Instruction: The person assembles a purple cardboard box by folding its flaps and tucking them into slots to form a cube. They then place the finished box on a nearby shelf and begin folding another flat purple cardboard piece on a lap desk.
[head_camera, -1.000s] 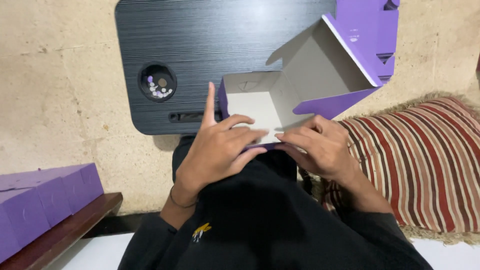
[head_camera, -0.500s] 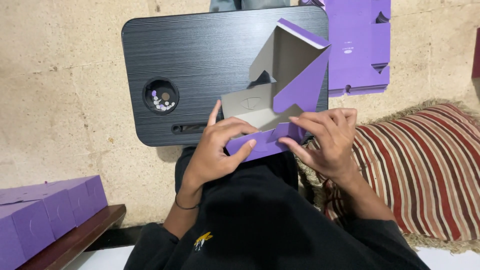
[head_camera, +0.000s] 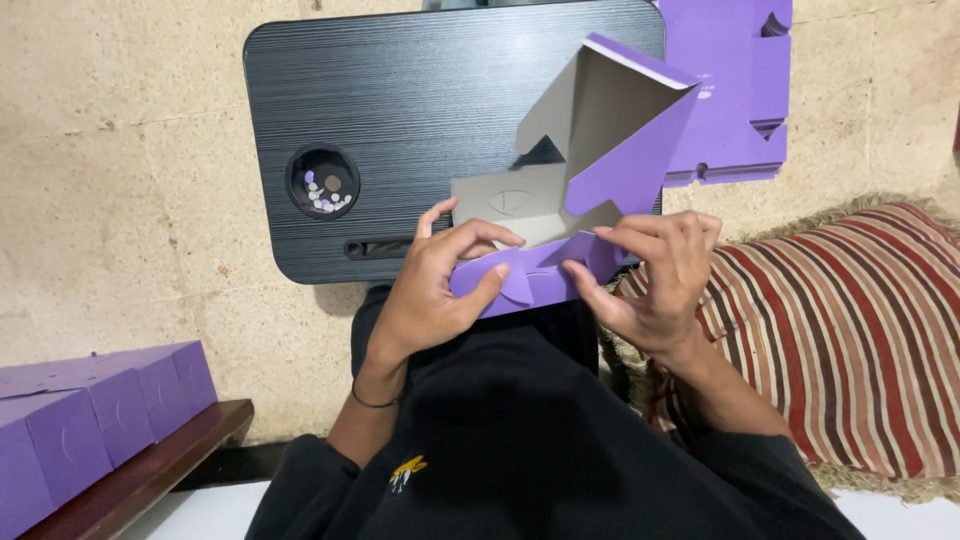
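A purple cardboard box (head_camera: 610, 150) with a grey inside stands half folded at the near edge of a black lap table (head_camera: 420, 110). Its lid flap rises tilted toward the far right. My left hand (head_camera: 440, 285) grips the near front wall of the box, thumb under a purple flap and fingers over the top edge. My right hand (head_camera: 655, 275) pinches the same front wall from the right side, fingers curled over it. Both hands touch the cardboard above my lap.
The table has a round cup hole (head_camera: 322, 181) holding small bits. A flat purple box blank (head_camera: 740, 90) lies past the table's right end. Folded purple boxes (head_camera: 90, 410) sit on a wooden ledge at lower left. A striped cushion (head_camera: 850, 330) lies at right.
The box has been turned and its walls folded up. The lid flap now stands higher. Both hands shifted from pressing the base to gripping the front wall.
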